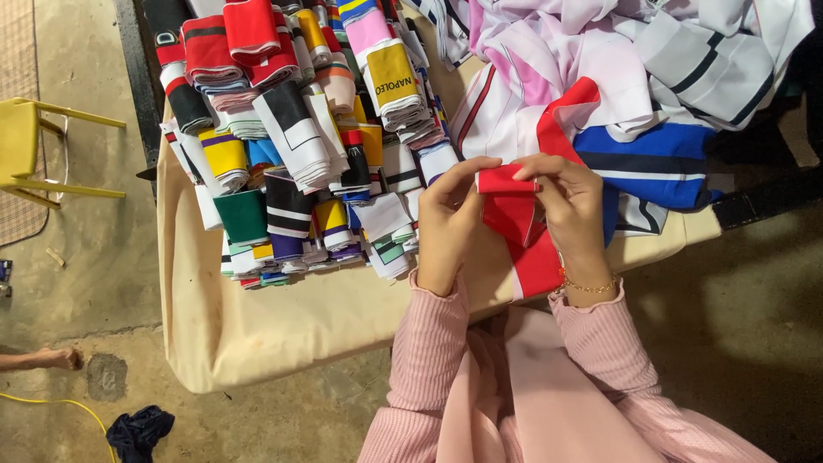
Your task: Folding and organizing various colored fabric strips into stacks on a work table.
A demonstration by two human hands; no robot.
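Bare concrete floor [103, 249] spreads around a surface [283, 330] covered in tan cloth, which fills the middle of the view. On its far right lies a loose heap of fabric [634, 86] in white, pink, blue and red with dark stripes. To the left of that heap sit rows of folded fabric bundles [300, 137], packed tight against each other, in red, black, yellow, green, purple and white. A yellow stool [34, 154] stands on the floor at the far left, and a dark crumpled cloth [137, 433] lies near a thin yellow cord [60, 405] at the near left. Pink ribbed sleeves [429, 360] reach in from the near edge. Both hands meet just above the surface's near right part, holding a red fabric strip [514, 219] between them. The left hand [450, 223] pinches the strip's folded top edge in a closed grip; the right hand [570, 210], wearing a thin gold bracelet [590, 285], clamps the same fold from the other side, fingers curled onto it. The strip hangs down between the wrists.
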